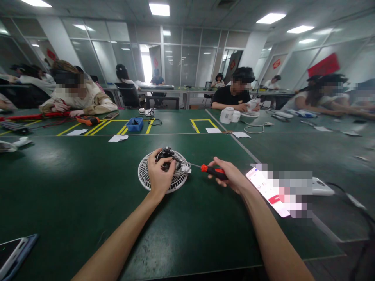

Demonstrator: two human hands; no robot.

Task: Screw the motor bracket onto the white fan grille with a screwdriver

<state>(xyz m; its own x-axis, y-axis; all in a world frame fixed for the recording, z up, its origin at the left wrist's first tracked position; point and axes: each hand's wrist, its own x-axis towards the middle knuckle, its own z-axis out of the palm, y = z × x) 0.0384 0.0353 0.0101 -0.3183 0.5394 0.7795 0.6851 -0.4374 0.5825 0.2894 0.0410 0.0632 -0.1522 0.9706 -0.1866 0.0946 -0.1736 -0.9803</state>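
One screwdriver (pixel 204 168), handle loosely gripped in the right hand (pixel 231 175), long axis running crosswise, shaft pointing left and slightly away to the motor (pixel 166 166); whether the tip is seated cannot be told. One motor, black, on a round white grille (pixel 143 169) lying on the green table (pixel 88 187), left of the right hand; nearer is the left hand (pixel 160 173), fingers curled around the motor, thumb and fingertips just beside the shaft's end.

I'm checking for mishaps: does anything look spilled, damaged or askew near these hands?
Nothing stands out; no spill or breakage shows. The white grille rests on the table, the left hand grips the black part on it, the right hand holds the screwdriver.
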